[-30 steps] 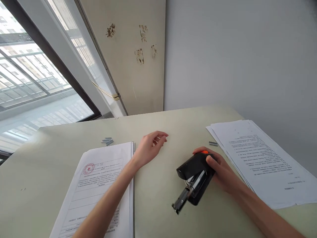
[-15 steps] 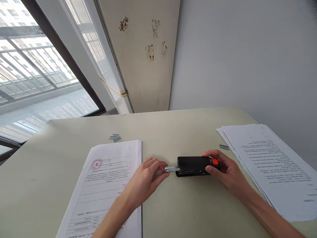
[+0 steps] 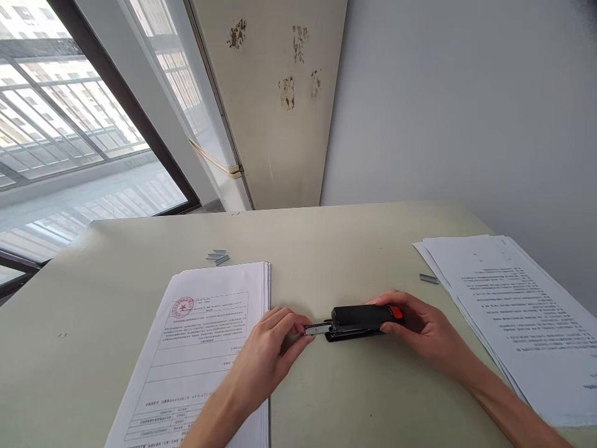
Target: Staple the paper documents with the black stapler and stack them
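A black stapler [image 3: 357,320] with an orange rear button lies on its base on the pale table [image 3: 326,242], and a metal staple tray sticks out of its left end. My right hand [image 3: 420,333] grips the stapler's back end. With pinched fingers, my left hand [image 3: 273,351] holds the tip of the protruding tray. A stack of printed pages with a red stamp [image 3: 200,348] sits under my left forearm.
A second sheaf of printed sheets [image 3: 513,305] lies at the right edge. Loose staple strips [image 3: 217,256] rest beyond the left stack, and one more strip [image 3: 429,279] lies beside the right sheaf. Wall and window stand behind the table.
The stapler went from open and angled to closed and lying sideways. My left hand came from the bare table to the metal tray at its left end.
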`<state>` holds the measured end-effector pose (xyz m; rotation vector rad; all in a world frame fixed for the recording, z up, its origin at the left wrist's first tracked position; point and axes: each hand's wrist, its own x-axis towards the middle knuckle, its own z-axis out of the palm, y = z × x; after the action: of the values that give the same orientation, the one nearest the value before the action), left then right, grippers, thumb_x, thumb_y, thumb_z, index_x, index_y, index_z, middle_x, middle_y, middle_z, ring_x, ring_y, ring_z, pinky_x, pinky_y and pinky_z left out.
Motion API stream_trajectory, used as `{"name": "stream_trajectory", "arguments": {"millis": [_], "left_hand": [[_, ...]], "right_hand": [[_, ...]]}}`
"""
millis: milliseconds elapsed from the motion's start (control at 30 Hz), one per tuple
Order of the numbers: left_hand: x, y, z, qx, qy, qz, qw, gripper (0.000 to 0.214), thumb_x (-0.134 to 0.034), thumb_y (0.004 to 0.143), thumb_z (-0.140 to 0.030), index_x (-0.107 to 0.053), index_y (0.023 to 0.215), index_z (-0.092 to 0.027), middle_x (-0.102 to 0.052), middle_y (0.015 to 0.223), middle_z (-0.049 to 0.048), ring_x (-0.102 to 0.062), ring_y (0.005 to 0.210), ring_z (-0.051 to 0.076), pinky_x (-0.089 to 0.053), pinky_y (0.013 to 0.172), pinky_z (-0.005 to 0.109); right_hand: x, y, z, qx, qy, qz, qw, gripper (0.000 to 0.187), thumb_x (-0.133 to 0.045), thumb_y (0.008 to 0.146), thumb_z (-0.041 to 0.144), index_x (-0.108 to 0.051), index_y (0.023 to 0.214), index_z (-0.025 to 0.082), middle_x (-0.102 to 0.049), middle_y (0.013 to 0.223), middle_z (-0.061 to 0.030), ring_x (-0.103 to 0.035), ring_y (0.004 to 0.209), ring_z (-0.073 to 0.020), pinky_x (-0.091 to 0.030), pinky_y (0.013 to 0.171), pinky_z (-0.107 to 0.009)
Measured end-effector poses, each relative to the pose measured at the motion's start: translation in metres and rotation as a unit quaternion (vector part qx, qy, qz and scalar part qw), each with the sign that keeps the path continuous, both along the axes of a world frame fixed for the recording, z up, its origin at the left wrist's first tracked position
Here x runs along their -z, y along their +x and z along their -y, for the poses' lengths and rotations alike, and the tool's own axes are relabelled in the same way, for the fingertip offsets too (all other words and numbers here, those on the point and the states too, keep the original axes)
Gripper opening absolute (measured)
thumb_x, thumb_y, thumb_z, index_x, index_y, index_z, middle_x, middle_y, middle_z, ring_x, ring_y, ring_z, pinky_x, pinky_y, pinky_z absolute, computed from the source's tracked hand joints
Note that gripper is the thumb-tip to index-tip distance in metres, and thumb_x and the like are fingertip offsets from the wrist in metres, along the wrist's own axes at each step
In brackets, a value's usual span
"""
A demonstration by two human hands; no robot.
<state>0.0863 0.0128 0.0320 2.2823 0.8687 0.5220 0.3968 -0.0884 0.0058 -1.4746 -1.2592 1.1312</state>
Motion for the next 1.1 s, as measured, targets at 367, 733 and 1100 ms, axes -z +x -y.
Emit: {"name": "stream_trajectory", "arguments": {"millis": [367,733,1100], "left_hand": [[-0.005,-0.008,-0.005,0.029,0.026,0.023,0.999,0.013,-0.066,0.106,-0.031,-0.074,0.116,-0.028,-0.075,0.097,-0.0006,-0.065,0.092,0.019,-0.053,0.084,0.033],[0.000,-0.008,-0.009,0.024,0.059,0.037,0.997,0.009,-0.072,0.102,-0.031,-0.079,0.106,-0.026,-0.079,0.096,-0.0003,-0.064,0.091,0.020,-0.052,0.085,0.036],[0.010,0.014,0.008,0.031,0.029,0.065,0.997,0.005,-0.076,0.099,-0.027,-0.079,0.102,-0.024,-0.078,0.088,-0.0006,-0.063,0.082,0.019,-0.052,0.077,0.034]], "right_hand": [[-0.008,0.003,0.000,-0.036,-0.010,0.035,0.999,0.028,-0.075,0.098,0.046,-0.072,0.122,0.033,-0.072,0.120,-0.0049,-0.066,0.112,-0.0244,-0.057,0.095,-0.033],[-0.019,-0.006,-0.004,-0.066,0.037,0.120,0.990,0.021,-0.076,0.097,0.040,-0.075,0.117,0.034,-0.075,0.115,-0.0030,-0.070,0.102,-0.0239,-0.054,0.087,-0.034],[-0.015,-0.019,-0.001,-0.109,0.054,0.096,0.988,0.019,-0.079,0.096,0.032,-0.075,0.115,0.033,-0.075,0.110,-0.0016,-0.072,0.098,-0.0218,-0.053,0.085,-0.031]]}}
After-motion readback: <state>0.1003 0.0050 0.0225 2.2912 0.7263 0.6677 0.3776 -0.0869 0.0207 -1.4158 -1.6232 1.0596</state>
